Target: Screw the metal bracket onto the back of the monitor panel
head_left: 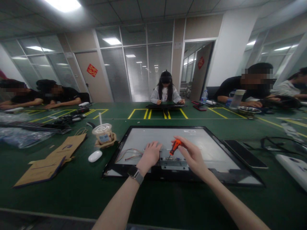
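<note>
In front of me a flat display panel (208,150) with a black frame and a grey back lies on the green table. My right hand (192,153) is closed around an orange and black screwdriver (176,146), held tilted. Its tip points down at a metal bracket (174,164) near the panel's front edge; whether it touches a screw is too small to tell. My left hand (151,155) rests flat on the panel, just left of the bracket, fingers stretched forward. Thin coloured wires (130,154) lie on the panel left of that hand.
Left of the panel are a lidded drink cup (103,132) with a straw, a white oval case (95,156) and a brown paper bag (55,156). A black phone (244,153) lies along the right side. Several people sit around the table, one directly opposite (165,91).
</note>
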Motion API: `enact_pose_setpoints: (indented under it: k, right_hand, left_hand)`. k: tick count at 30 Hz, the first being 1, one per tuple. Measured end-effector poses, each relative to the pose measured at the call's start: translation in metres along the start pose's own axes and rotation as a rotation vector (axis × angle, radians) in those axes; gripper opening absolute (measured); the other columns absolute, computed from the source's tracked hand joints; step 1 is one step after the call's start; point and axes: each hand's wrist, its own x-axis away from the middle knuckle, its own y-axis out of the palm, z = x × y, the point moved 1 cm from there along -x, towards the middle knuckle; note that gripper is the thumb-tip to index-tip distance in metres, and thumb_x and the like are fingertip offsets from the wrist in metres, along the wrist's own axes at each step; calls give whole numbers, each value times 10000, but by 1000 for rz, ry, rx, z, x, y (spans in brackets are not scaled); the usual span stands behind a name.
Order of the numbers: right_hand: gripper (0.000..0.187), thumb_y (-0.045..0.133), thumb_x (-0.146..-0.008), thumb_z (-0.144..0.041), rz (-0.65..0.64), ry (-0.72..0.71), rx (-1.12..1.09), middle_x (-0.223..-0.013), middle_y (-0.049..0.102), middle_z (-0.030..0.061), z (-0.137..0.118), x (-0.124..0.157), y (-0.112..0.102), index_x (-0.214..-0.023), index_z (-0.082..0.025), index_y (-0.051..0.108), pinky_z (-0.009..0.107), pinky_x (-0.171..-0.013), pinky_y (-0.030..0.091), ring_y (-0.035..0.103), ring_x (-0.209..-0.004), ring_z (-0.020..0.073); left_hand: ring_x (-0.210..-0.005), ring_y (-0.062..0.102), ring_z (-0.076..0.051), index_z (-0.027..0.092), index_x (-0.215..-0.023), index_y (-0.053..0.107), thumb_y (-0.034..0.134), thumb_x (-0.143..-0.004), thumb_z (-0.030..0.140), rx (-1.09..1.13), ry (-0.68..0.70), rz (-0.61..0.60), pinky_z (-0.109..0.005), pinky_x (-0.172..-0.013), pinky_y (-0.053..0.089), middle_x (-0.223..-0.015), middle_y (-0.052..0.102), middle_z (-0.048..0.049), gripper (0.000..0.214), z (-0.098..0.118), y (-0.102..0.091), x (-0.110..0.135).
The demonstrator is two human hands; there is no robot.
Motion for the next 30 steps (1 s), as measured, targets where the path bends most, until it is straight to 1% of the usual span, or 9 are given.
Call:
enact_pose_setpoints:
  k: [3,8,13,18,20,22,24,28,30]
  right_hand:
    - [319,540,-946,-251,7,6,13,-1147,745,88,1,0,1,-1243,-246,656,391,-917,552,711,-1006,226]
    - [298,577,-922,-255,34,-21,51,-1088,755,72,-2,-2,2,-1198,-242,689,359,-870,570,714,-965,221]
    - [281,621,-902,-296,54,-16,73,-1007,758,65,-5,-3,0,-1163,-240,709,351,-817,580,717,-911,227]
    - [321,550,-943,-288,-3,-13,10,-1130,745,83,-7,-1,0,-1241,-253,664,388,-885,568,704,-1024,240]
    - [325,532,-948,-282,-9,-7,-8,-1143,745,90,-6,0,0,-1244,-250,660,409,-904,562,703,-1035,245]
    - [316,545,-936,-274,3,2,-4,-1104,751,88,-6,-1,0,-1225,-246,669,405,-880,567,712,-987,240]
    - [305,575,-914,-263,17,-2,10,-1033,747,74,-8,-2,0,-1200,-247,681,384,-823,574,709,-911,225]
    - [286,616,-890,-256,34,-50,38,-870,692,37,-13,-6,-1,-1161,-263,705,356,-735,560,662,-791,196]
    - [281,626,-889,-256,35,-61,42,-835,672,29,-15,-7,-1,-1158,-263,709,350,-722,555,648,-765,190]
  left_hand:
    - [-1316,475,-255,181,-1391,489,348,-946,114,4,0,0,-428,-1109,370,-1457,494,-133,471,0,0,0]
    - [-1349,450,-266,174,-1414,468,340,-946,108,19,-24,-39,-458,-1130,348,-1492,459,-140,490,2,-4,0]
    - [-1335,465,-259,179,-1412,469,321,-962,126,14,-17,-39,-447,-1119,365,-1490,463,-137,477,3,-6,1]
    - [-1346,456,-266,175,-1415,463,334,-950,113,16,-23,-40,-452,-1123,357,-1493,460,-135,486,2,-5,1]
    - [-1339,462,-261,180,-1411,465,347,-942,105,12,-22,-36,-444,-1117,363,-1489,463,-132,490,2,-4,1]
    - [-1334,465,-256,184,-1405,470,354,-939,103,11,-19,-19,-435,-1114,366,-1484,470,-129,487,1,-3,1]
    - [-1337,463,-255,189,-1401,474,352,-944,110,11,-20,-12,-434,-1118,360,-1482,473,-125,480,1,-1,1]
    - [-1347,455,-259,194,-1409,465,351,-947,115,2,-15,-21,-444,-1127,347,-1489,467,-122,482,0,1,0]
    - [-1345,455,-264,183,-1410,464,354,-943,111,0,-10,-18,-445,-1123,354,-1487,467,-128,485,0,1,0]
